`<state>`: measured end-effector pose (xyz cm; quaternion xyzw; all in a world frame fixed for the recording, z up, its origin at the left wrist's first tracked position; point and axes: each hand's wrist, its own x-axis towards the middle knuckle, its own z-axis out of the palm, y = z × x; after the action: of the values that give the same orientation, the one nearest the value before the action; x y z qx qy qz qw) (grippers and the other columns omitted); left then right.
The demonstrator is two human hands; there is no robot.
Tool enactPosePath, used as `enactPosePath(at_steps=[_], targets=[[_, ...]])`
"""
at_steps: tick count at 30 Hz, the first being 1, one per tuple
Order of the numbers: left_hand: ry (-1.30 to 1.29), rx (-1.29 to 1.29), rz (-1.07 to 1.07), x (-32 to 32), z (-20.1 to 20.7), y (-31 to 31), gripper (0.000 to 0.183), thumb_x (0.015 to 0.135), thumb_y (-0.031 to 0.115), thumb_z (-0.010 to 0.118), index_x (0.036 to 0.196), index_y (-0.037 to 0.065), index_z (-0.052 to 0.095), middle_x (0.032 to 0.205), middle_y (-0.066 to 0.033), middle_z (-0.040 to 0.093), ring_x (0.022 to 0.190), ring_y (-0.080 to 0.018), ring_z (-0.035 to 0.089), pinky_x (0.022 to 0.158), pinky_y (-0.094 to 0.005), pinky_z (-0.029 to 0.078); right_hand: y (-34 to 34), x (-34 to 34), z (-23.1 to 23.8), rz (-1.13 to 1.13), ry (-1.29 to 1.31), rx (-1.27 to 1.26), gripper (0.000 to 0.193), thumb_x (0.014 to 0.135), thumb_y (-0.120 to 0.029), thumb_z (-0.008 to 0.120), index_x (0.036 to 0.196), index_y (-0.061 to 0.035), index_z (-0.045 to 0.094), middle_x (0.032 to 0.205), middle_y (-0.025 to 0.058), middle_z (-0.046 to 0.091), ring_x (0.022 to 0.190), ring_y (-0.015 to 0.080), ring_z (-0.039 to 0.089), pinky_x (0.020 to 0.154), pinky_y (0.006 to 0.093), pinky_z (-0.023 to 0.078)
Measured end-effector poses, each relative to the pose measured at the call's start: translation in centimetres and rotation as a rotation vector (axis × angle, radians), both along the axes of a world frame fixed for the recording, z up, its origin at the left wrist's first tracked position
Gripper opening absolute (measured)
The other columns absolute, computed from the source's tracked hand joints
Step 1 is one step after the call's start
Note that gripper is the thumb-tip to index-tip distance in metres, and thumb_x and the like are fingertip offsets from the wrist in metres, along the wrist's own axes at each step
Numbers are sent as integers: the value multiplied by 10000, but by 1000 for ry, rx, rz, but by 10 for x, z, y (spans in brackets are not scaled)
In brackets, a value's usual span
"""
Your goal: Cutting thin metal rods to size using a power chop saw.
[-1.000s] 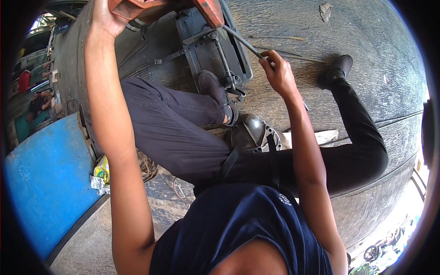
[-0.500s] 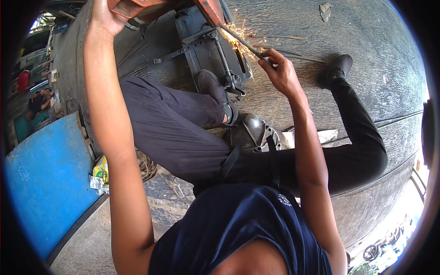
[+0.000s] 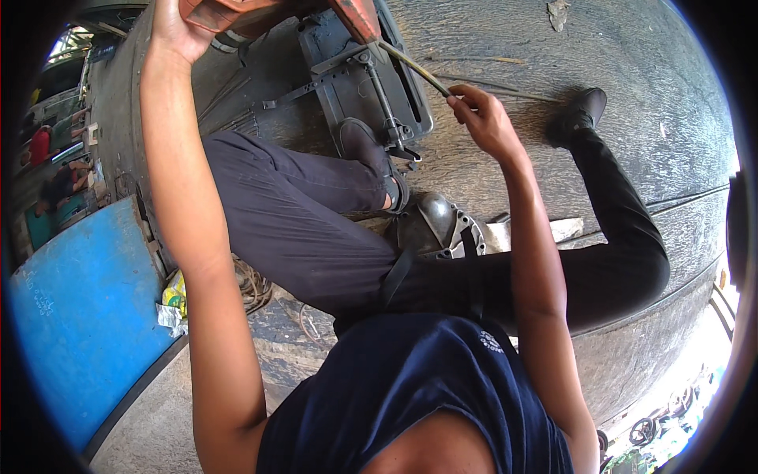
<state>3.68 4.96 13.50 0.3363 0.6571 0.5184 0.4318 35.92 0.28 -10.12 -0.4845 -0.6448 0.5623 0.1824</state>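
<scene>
At the top edge, my left hand (image 3: pixel 180 38) is closed on an orange-red cut-off saw (image 3: pixel 253 17), partly out of view; its fingertips are hidden. The saw's tapered orange guard (image 3: pixel 355 22) points down to the right above a dark metal base (image 3: pixel 347 107) with a screw clamp (image 3: pixel 383 95). A thin metal rod (image 3: pixel 418 69) slants from the guard's tip to my right hand (image 3: pixel 483 118), which pinches its near end between thumb and fingers. The rod's other end meets the guard's tip, where the exact contact cannot be made out.
My feet (image 3: pixel 367 150) flank the work on a worn dark floor. More thin rods (image 3: pixel 505 91) lie beyond my right hand. A metal casing (image 3: pixel 438 225) sits between my legs. At left are a blue panel (image 3: pixel 87 300), a coil of rope (image 3: pixel 251 286) and people (image 3: pixel 59 186) farther off.
The sparks at the guard's tip have stopped. My right hand has moved slightly to the right with the rod, and more of the rod shows.
</scene>
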Motion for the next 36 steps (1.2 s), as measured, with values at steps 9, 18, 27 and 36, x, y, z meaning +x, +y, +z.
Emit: enactPosePath(at_steps=[9,18,27,36], targets=[[37,19,-18,0,0,-1,550,833,475,618,1135,18,565,748,-87,593,574,-182,584,622,-337,552,-3,-1,-14,1,7,137,398,950,-294,623,1188,24,661,1000,257,706,986,300,702,875,383,512],[62,-2,0,8,1,-3,571,814,482,633,1159,31,570,761,-83,586,612,-184,587,642,-343,550,4,6,-5,35,49,73,353,991,-297,558,1108,14,675,688,82,616,658,140,544,635,345,450],[56,14,-3,4,1,-2,540,822,477,637,1115,27,582,760,-95,592,612,-184,592,625,-331,549,-2,-11,-20,27,18,-6,350,991,-292,550,1080,24,671,676,67,574,645,136,514,619,332,432],[-9,-57,-8,-4,3,3,544,837,465,630,1124,8,567,754,-99,598,543,-176,583,587,-317,549,-4,-1,-5,76,212,-230,329,1015,-294,519,1126,-7,638,680,25,535,654,97,468,613,291,409]])
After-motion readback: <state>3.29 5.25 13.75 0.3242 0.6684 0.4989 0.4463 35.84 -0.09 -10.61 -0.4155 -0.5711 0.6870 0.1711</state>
